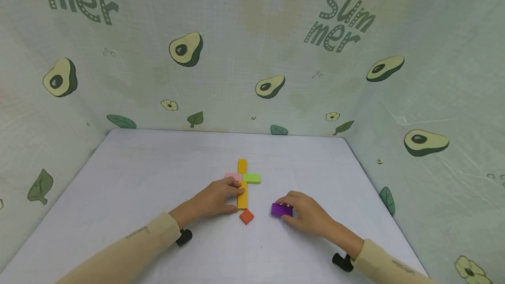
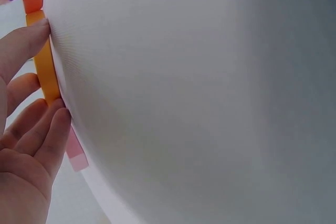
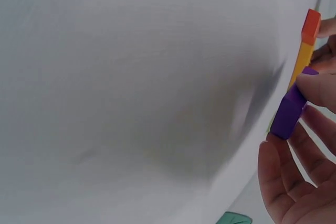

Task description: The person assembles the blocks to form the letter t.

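Note:
My left hand [image 1: 218,196] rests at the lower yellow block [image 1: 242,200], thumb by its near end and a fingertip on top. In the left wrist view other fingers reach the pink block [image 2: 76,153]. A green block [image 1: 251,179] and a second yellow block [image 1: 242,165] join these in a cross. Its near end meets an orange block [image 1: 246,217], turned like a diamond. To the right, my right hand [image 1: 309,214] pinches a purple block [image 3: 289,113] between thumb and fingers. Whether that block touches the table I cannot tell.
All of this is on a white-covered table [image 1: 165,157]. Fabric walls [image 1: 229,8] printed with avocados and leaves rise at the back and both sides. A black wrist device [image 1: 342,262] shows below the right sleeve, another [image 1: 183,237] by the left cuff.

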`<state>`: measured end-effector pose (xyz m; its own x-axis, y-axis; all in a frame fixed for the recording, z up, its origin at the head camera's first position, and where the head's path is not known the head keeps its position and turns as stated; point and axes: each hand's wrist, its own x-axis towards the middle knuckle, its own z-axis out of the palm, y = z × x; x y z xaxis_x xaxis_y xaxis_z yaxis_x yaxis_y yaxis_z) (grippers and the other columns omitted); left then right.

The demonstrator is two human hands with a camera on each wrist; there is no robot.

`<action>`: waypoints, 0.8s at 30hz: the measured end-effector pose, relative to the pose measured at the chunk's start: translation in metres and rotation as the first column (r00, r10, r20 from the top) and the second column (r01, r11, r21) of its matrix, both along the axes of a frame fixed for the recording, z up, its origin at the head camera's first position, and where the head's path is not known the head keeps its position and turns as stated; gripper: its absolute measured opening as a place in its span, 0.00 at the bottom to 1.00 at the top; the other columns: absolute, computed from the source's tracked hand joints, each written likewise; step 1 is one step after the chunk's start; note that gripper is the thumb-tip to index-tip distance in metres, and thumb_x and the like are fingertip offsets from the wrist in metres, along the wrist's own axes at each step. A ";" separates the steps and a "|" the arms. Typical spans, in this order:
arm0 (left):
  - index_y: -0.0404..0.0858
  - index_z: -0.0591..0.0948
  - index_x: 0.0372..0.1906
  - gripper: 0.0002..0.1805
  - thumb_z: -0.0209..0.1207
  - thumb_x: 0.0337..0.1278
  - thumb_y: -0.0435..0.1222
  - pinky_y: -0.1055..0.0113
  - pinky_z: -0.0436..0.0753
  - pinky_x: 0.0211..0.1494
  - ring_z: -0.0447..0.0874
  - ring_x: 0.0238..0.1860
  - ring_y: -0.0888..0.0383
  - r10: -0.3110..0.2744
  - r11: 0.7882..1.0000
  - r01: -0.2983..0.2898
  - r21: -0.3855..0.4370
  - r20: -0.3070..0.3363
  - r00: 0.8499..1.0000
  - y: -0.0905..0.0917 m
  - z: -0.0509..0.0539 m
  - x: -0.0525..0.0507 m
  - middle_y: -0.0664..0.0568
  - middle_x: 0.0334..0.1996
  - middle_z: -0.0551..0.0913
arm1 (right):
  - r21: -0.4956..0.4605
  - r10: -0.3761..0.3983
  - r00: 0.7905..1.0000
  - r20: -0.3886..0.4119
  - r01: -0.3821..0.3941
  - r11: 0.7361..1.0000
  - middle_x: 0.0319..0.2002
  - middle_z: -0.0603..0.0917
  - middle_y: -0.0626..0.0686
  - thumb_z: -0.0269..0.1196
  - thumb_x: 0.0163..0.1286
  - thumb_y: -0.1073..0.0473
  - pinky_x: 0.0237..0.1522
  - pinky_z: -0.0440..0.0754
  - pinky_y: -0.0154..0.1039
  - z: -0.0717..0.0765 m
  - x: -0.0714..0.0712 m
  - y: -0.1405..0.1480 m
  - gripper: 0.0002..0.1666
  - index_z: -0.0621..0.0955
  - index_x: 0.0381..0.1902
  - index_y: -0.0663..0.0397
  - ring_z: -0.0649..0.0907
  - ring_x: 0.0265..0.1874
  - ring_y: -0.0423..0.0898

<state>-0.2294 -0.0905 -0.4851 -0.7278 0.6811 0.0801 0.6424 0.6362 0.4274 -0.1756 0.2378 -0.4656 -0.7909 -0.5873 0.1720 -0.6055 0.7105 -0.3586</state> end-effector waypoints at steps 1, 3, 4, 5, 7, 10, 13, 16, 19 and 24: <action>0.39 0.84 0.67 0.32 0.78 0.59 0.44 0.60 0.83 0.67 0.81 0.61 0.55 -0.001 1.000 0.001 0.000 0.001 1.000 0.000 0.000 0.000 0.52 0.62 0.81 | 0.005 0.002 1.000 0.007 -0.002 1.000 0.44 0.86 0.41 0.78 0.63 0.61 0.45 0.86 0.36 0.000 0.000 -0.002 0.22 0.88 0.55 0.49 0.82 0.42 0.37; 0.39 0.84 0.67 0.33 0.78 0.59 0.44 0.61 0.83 0.66 0.81 0.60 0.56 -0.003 1.000 0.003 0.001 -0.001 1.000 0.000 -0.001 0.000 0.53 0.61 0.81 | 0.015 0.001 1.000 0.026 -0.002 1.000 0.45 0.86 0.41 0.78 0.64 0.60 0.46 0.86 0.36 0.000 0.001 -0.006 0.21 0.88 0.55 0.48 0.82 0.43 0.36; 0.39 0.84 0.67 0.33 0.78 0.59 0.44 0.62 0.83 0.66 0.81 0.59 0.56 -0.003 1.000 0.003 0.002 -0.001 1.000 0.000 -0.001 -0.001 0.53 0.61 0.81 | 0.020 -0.001 0.999 0.036 0.000 1.000 0.45 0.86 0.41 0.77 0.64 0.60 0.46 0.86 0.36 0.000 0.001 -0.008 0.21 0.88 0.56 0.48 0.81 0.43 0.36; 0.39 0.84 0.67 0.33 0.78 0.59 0.45 0.62 0.84 0.65 0.81 0.58 0.57 -0.004 1.000 0.004 0.002 -0.001 1.000 0.000 -0.002 -0.001 0.53 0.60 0.81 | 0.027 -0.002 0.999 0.043 0.001 1.000 0.46 0.86 0.41 0.77 0.65 0.59 0.47 0.86 0.36 0.000 0.002 -0.010 0.21 0.88 0.56 0.48 0.81 0.43 0.36; 0.39 0.83 0.68 0.33 0.78 0.59 0.45 0.63 0.84 0.65 0.81 0.57 0.58 -0.004 1.000 0.004 0.001 0.001 1.000 0.000 -0.002 -0.001 0.54 0.60 0.81 | 0.038 -0.002 0.998 0.058 -0.001 0.999 0.46 0.86 0.41 0.77 0.66 0.58 0.48 0.86 0.36 0.000 0.002 -0.013 0.21 0.88 0.56 0.47 0.81 0.44 0.36; 0.40 0.83 0.68 0.33 0.78 0.59 0.45 0.63 0.84 0.65 0.81 0.58 0.58 0.000 1.000 0.000 -0.001 0.002 1.000 0.000 -0.002 -0.001 0.54 0.60 0.81 | 0.047 0.004 0.997 0.071 -0.008 0.999 0.48 0.86 0.41 0.77 0.66 0.56 0.51 0.87 0.37 -0.001 0.002 -0.017 0.21 0.88 0.57 0.47 0.82 0.46 0.36; 0.40 0.83 0.68 0.33 0.77 0.59 0.46 0.63 0.83 0.66 0.81 0.59 0.57 0.004 1.000 -0.004 -0.014 -0.007 1.000 0.000 -0.002 -0.001 0.54 0.61 0.81 | 0.048 0.014 0.997 0.077 -0.018 0.999 0.48 0.86 0.41 0.76 0.67 0.56 0.52 0.87 0.38 -0.001 0.003 -0.021 0.20 0.88 0.57 0.47 0.82 0.47 0.36; 0.40 0.83 0.68 0.33 0.77 0.59 0.46 0.62 0.83 0.66 0.81 0.59 0.57 0.005 1.000 -0.005 -0.021 -0.013 1.000 0.001 -0.003 -0.002 0.54 0.61 0.81 | 0.043 0.031 0.997 0.076 -0.035 0.998 0.46 0.85 0.41 0.76 0.67 0.56 0.50 0.86 0.37 0.001 0.004 -0.024 0.20 0.88 0.57 0.47 0.82 0.45 0.35; 0.40 0.83 0.68 0.33 0.78 0.59 0.46 0.62 0.83 0.66 0.81 0.60 0.57 0.005 1.000 -0.005 -0.020 -0.015 1.000 0.001 -0.003 -0.002 0.53 0.61 0.81 | 0.038 0.047 0.996 0.071 -0.050 0.998 0.45 0.85 0.41 0.76 0.67 0.57 0.49 0.86 0.35 0.002 0.005 -0.027 0.20 0.88 0.57 0.47 0.81 0.43 0.35; 0.40 0.83 0.68 0.34 0.78 0.58 0.46 0.63 0.83 0.66 0.81 0.59 0.57 0.005 1.000 -0.005 -0.009 -0.013 1.000 0.000 -0.004 -0.003 0.53 0.60 0.81 | 0.046 0.047 0.996 0.076 -0.051 0.998 0.45 0.85 0.40 0.76 0.68 0.55 0.50 0.86 0.35 0.000 0.005 -0.030 0.20 0.88 0.58 0.46 0.81 0.44 0.34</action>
<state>-0.2322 -0.0900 -0.4890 -0.7302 0.6781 0.0836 0.6447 0.6433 0.4130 -0.1709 0.2080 -0.4658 -0.7705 -0.6319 0.0840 -0.6129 0.6980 -0.3703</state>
